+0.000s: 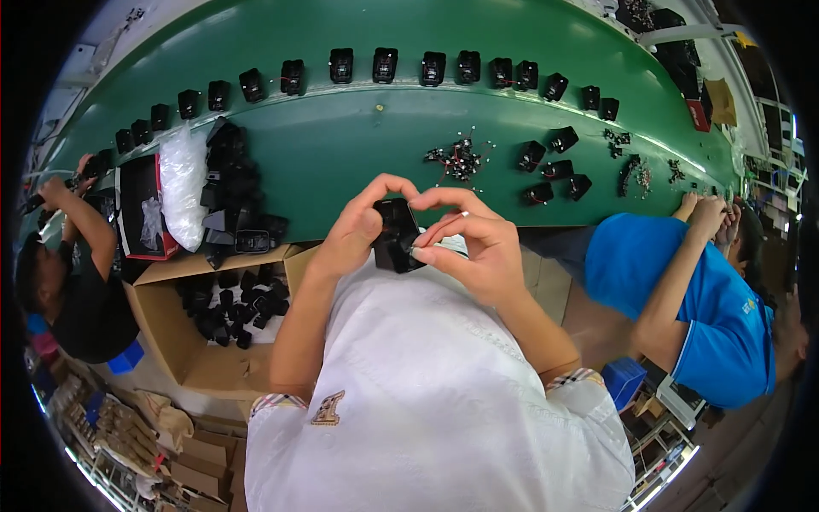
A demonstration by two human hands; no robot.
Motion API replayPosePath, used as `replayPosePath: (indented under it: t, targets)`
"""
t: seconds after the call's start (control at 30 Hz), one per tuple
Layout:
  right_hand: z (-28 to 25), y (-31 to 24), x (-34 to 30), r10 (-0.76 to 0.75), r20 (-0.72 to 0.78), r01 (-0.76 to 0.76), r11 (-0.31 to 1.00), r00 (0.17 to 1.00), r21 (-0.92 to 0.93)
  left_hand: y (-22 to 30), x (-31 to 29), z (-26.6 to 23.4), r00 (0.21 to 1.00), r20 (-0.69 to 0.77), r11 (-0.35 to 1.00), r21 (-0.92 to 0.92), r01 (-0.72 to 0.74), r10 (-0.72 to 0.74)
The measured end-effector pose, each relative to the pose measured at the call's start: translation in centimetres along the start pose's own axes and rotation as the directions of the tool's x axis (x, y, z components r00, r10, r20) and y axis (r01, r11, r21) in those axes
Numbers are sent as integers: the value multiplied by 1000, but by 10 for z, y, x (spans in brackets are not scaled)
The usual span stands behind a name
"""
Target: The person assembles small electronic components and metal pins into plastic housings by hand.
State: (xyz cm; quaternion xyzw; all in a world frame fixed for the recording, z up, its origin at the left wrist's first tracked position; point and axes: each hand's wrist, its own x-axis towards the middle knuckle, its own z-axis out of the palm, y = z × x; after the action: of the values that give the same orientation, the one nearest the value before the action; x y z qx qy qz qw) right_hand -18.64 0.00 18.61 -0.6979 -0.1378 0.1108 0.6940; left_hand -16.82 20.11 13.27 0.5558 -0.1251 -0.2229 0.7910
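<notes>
In front of my chest, at the near edge of the green table, my left hand (351, 232) grips a black plastic housing (395, 235), its thumb on the near side and fingers curled over the top. My right hand (478, 247) is closed in a pinch at the housing's right edge, thumb and fingertips against it. What small part sits between those fingertips is too small to make out. Beyond my hands a pile of small parts with wires (461, 160) lies on the table. Several similar black units (559, 169) lie to its right.
A long row of black units (384, 65) stands along the table's raised strip. At left are black housings (229, 171), a clear plastic bag (182, 183) and an open cardboard box (162, 316) holding black parts. Co-workers sit at left (85, 282) and right (674, 299).
</notes>
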Motion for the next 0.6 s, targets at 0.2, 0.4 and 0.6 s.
replayPosePath:
  t: [0.2, 0.4, 0.6]
  targets:
    - [-7, -11, 19, -121, 77, 115, 991, 990, 73, 5, -17, -16, 922, 294, 879, -330, 345, -252]
    - [3, -12, 7, -23, 220, 4, 996, 975, 86, 14, -26, 15, 886, 203, 691, -563, 453, -416]
    - [1, 7, -11, -23, 195, 17, 999, 981, 32, 22, -66, 8, 975, 151, 793, -567, 222, -164]
